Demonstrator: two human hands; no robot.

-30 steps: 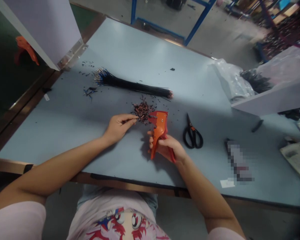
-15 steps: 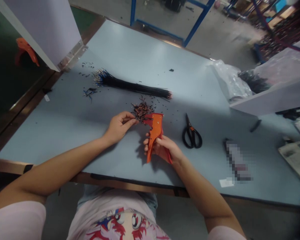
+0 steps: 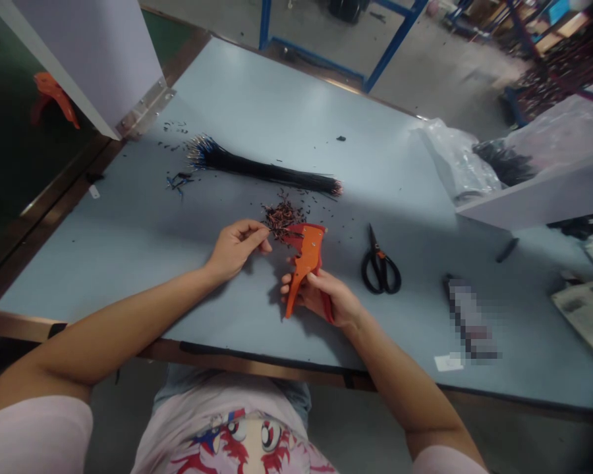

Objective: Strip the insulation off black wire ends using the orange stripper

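My right hand [image 3: 326, 296] is closed round the handles of an orange wire stripper [image 3: 304, 260], whose jaws point up and left toward a small heap of reddish wire scraps [image 3: 282, 216]. My left hand [image 3: 237, 247] pinches a thin short wire, too small to make out well, with its fingertips right at the stripper's jaws. Farther back on the blue-grey table [image 3: 277, 118] lies a long bundle of black wires [image 3: 264, 170] with bare ends at the left.
Black scissors [image 3: 380, 266] lie right of my right hand. A clear plastic bag [image 3: 457, 161] and a white box wall [image 3: 534, 194] stand at the right. A white panel [image 3: 93, 59] rises at the back left. Small black insulation bits are scattered around the scrap heap.
The stripper and my right hand have shifted a little left and toward my left hand's fingertips. My left hand has stayed nearly in place.
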